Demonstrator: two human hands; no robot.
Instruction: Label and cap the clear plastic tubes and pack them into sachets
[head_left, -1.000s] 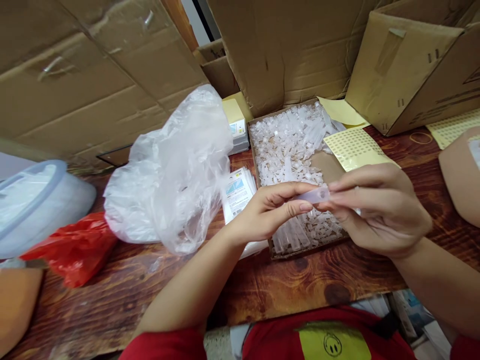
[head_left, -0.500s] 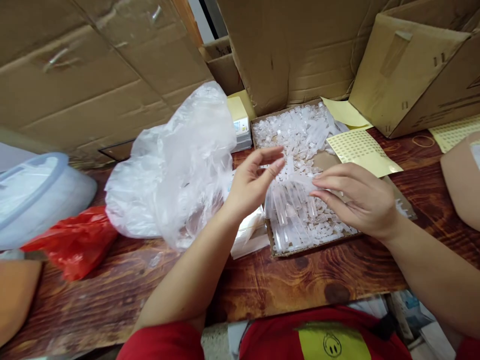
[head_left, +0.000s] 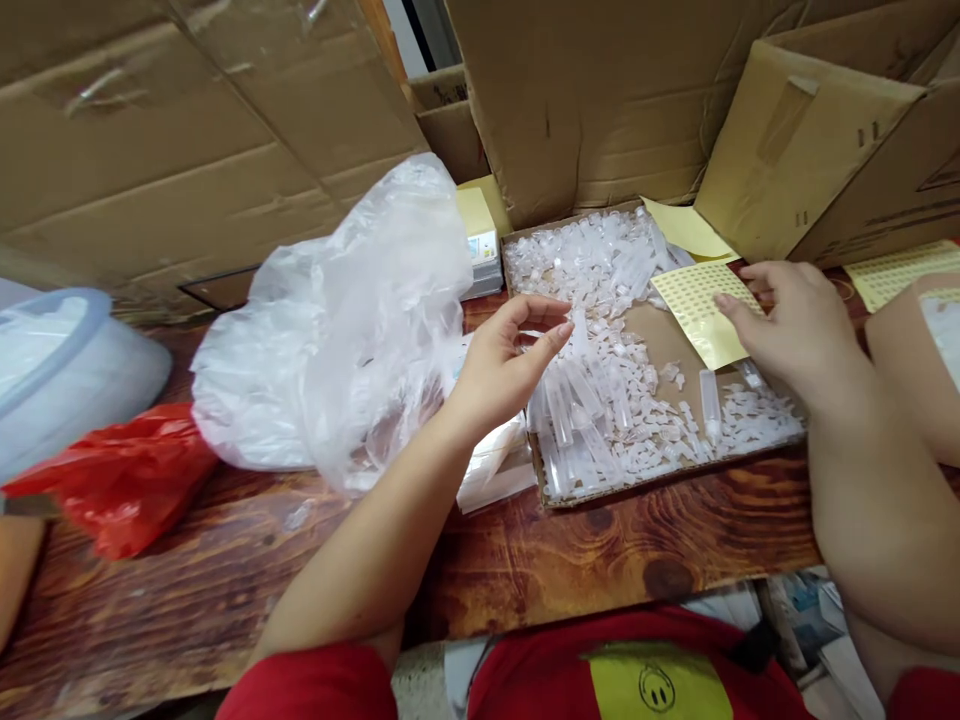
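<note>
Left hand [head_left: 510, 365]: thumb and fingers curved apart, nothing visible between them, over the left side of the cardboard tray [head_left: 651, 325]. Right hand [head_left: 784, 320]: thumb over the right edge of the yellow sticker sheet [head_left: 697, 305], fingers parted from thumb; can't tell if it's gripping. Sheet lies across the tray's right part. Tray sits on the worktop [head_left: 712, 540], holding clear plastic tubes [head_left: 559, 405] and small plastic pieces [head_left: 645, 435]; one lone tube [head_left: 709, 400] near the front.

Handling, judged by looks: sheet light, floppy, creases easily, best taken by a margin, off the dots. Tubes light, fairly stiff, smooth, probably slippery; pinch mid-length, no hard squeeze.
</note>
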